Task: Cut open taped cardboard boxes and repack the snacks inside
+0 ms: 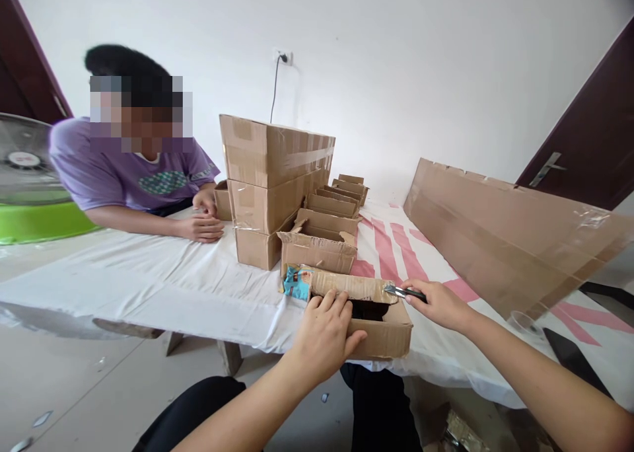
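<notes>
A small open cardboard box (pixel 391 336) sits at the near edge of the table, a blue packet (pixel 296 283) poking out at its left end. My left hand (pixel 324 336) grips the box's near wall, fingers curled over the rim into the opening. My right hand (pixel 438 302) is closed on a box cutter (pixel 402 293) whose blade rests on the box's far flap (pixel 347 285).
A row of small open boxes (pixel 321 240) runs away behind it. A stack of three taped cartons (pixel 270 188) stands mid-table. A long flat carton (pixel 500 234) lies at the right. Another person in a purple shirt (pixel 129 174) sits across at the left, hands on the white tablecloth (pixel 148 280). A fan (pixel 24 168) stands far left.
</notes>
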`<state>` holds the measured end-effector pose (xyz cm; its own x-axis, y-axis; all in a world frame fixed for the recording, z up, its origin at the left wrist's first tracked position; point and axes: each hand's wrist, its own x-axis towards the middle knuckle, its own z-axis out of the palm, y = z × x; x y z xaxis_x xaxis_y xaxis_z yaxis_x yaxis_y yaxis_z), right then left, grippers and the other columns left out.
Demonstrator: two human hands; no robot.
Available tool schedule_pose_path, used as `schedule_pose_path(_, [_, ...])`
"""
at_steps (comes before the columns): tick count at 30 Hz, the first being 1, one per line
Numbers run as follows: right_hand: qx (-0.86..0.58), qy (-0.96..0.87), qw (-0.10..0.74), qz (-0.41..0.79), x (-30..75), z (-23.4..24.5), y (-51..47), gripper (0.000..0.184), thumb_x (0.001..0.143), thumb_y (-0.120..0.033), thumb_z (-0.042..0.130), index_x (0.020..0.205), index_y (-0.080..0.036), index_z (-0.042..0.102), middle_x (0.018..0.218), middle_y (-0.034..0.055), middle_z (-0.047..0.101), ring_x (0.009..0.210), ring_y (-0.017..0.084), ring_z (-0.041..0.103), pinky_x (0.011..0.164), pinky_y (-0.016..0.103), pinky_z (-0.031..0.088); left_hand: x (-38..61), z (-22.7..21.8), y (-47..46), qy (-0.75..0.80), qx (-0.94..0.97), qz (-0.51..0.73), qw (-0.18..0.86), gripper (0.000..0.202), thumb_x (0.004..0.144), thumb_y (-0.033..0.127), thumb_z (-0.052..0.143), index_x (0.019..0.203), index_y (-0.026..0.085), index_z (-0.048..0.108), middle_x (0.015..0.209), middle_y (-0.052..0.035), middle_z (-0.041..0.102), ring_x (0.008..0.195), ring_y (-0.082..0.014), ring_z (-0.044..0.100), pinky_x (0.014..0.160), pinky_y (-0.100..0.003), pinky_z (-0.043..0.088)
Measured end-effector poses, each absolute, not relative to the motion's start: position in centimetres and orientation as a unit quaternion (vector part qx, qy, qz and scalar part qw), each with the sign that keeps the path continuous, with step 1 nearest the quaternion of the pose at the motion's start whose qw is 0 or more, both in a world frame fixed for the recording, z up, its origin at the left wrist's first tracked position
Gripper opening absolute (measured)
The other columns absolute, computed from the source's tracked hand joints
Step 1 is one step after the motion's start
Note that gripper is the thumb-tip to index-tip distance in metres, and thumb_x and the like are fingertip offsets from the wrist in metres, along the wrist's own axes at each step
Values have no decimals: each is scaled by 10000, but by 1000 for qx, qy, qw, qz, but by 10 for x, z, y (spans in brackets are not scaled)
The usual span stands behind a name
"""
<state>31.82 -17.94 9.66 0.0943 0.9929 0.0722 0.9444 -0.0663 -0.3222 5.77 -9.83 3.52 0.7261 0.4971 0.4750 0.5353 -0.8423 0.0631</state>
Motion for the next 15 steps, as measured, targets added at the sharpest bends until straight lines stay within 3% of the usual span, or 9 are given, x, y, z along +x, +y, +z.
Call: schedule_pose_path(15, [-647,-759,70,12,327,103,-177,279,925,-334,432,1134,-288,611,1108,22,707,958,212,660,815,346,488,57,37,-98,-275,-932,-232,51,470,909,526,492,1154,155,644,1367,-98,569,1198,-333,504,928,-474,414])
